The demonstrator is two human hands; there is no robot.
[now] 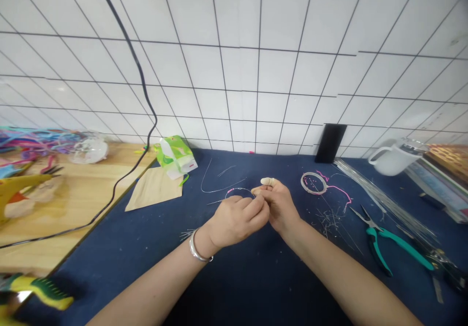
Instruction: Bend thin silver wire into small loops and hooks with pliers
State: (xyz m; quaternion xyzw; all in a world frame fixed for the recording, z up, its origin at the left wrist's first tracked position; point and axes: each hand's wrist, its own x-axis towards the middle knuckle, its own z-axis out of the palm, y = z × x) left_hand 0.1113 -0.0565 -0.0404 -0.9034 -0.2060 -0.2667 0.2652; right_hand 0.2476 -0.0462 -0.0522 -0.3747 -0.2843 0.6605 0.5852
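Note:
My left hand [239, 220], a silver bangle on its wrist, is closed at the centre with its fingertips pressed against those of my right hand [281, 203]. Between them they pinch a thin wire [242, 188], which arcs out to the left above my left knuckles and carries a few pink bits. The exact pinch point is hidden behind the fingers. A pale cover wraps one fingertip of my right hand. Loose thin wire [219, 191] lies on the dark blue cloth [234, 287] just beyond the hands.
To the right are a round dish [302, 183] with pink bits, wire offcuts [330, 222], teal-handled pliers [398, 245], a wire bundle [383, 197] and a white mug [393, 160]. On the left lie a green tissue pack [177, 155], beige paper [155, 189] and a black cable [116, 184].

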